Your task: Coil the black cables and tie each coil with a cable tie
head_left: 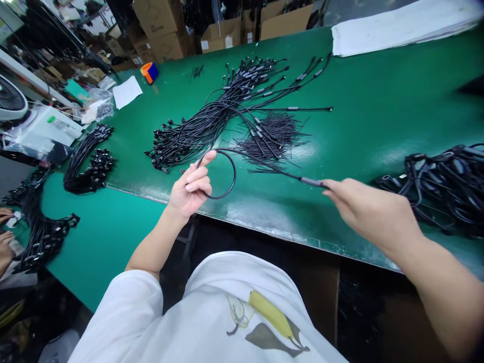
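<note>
A black cable (235, 174) runs between my two hands, bent into a loop beside the left one. My left hand (193, 186) has its fingers curled round one end of it, near the table's front edge. Farther right, my right hand (372, 214) pinches the other end, just past a grey sleeve (312, 181) on the cable. Behind the held cable lies a pile of thin black cable ties (278, 133). A large bundle of black cables (212, 118) with connectors and grey sleeves stretches across the table beyond my left hand.
Coiled black cables (449, 186) are heaped at the right of the green table (363, 126). Smaller cable bundles (85, 161) lie left. An orange-and-blue tape roll (149, 73), white paper (127, 93) and white sheeting (401, 27) lie farther back. Another person's hands (5, 237) show at far left.
</note>
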A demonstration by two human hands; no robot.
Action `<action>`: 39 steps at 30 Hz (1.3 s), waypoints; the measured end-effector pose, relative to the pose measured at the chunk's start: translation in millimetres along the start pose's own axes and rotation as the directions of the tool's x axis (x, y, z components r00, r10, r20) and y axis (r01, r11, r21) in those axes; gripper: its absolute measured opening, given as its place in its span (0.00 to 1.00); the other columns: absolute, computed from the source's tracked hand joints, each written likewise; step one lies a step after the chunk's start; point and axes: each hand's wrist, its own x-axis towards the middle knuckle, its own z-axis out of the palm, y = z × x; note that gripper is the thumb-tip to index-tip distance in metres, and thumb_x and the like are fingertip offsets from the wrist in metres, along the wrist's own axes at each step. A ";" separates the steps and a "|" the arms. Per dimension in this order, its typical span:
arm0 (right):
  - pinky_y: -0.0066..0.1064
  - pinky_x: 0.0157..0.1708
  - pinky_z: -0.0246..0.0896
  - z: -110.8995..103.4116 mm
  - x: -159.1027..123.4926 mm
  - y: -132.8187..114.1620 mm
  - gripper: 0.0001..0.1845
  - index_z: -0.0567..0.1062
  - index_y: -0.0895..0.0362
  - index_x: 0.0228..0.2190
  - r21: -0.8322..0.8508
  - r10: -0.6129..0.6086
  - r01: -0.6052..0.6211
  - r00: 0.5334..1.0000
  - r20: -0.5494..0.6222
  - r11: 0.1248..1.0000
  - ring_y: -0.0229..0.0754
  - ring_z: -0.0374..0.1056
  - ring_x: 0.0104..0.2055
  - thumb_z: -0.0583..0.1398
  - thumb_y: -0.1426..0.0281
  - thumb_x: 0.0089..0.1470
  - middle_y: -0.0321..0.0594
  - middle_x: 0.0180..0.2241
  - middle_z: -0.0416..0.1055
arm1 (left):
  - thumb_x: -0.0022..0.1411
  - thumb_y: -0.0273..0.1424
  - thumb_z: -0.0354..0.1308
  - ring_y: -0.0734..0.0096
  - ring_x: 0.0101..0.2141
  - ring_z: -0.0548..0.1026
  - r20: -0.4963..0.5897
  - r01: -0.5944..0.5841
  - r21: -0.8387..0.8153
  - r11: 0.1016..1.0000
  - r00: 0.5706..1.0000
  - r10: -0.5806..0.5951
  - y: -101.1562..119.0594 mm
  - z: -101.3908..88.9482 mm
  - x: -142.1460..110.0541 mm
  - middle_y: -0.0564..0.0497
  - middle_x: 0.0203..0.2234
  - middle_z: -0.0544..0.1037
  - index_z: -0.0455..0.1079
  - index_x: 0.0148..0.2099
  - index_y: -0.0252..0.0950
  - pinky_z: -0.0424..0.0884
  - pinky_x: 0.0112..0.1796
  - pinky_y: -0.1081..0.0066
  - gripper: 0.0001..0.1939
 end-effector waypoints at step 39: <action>0.28 0.27 0.67 20.4 70.1 -139.5 0.37 0.60 0.54 0.25 0.716 0.505 -0.309 0.538 0.675 -0.627 0.38 0.67 0.33 0.55 0.31 0.46 0.40 0.31 0.67 | 0.65 0.51 0.54 0.76 0.25 0.63 0.355 -0.046 0.598 0.800 0.910 -0.213 -124.5 -32.4 -6.6 0.57 0.22 0.64 0.64 0.38 0.35 0.61 0.32 0.70 0.22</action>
